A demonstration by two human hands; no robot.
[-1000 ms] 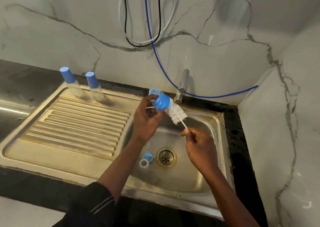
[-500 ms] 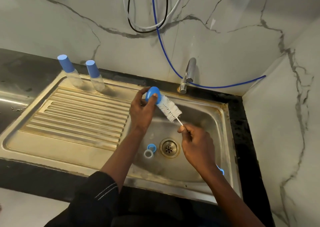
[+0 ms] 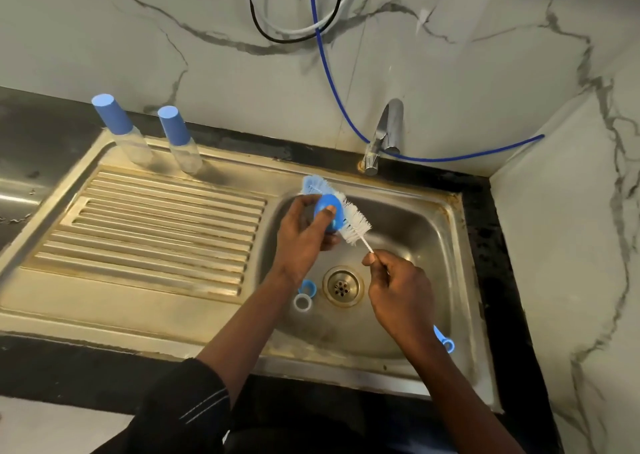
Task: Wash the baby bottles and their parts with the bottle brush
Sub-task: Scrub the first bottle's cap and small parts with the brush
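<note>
Blue plastic is in the left hand [image 3: 301, 235]: its fingers and thumb are curled around a small round part [image 3: 325, 213], held above the sink [image 3: 419, 242] near the back of the basin. The brush [image 3: 356, 226] goes through or just behind this part, I cannot tell which; white bristles show on the near side and blue ones on the far side. The right hand [image 3: 398, 294] pinches the thin stem of the brush between thumb and fingers. Two bottles [image 3: 178, 138] stand on the drainboard [image 3: 156, 218] at the back, well apart from the hands, and two rings [image 3: 303, 303], one blue and one white, lie in the basin just beside the drain [image 3: 343, 285]. No water is seen at the tap [image 3: 384, 135]. I judge that the scrubbing of this part is in progress; whether the bottles are already washed I cannot say. The risk is that the part, if wet and smooth, slips from the fingers when the brush is pushed hard, and falls into the basin. The stem looks thin, so a strong push may also bend it, and the bristles may spring out and throw drops.
</note>
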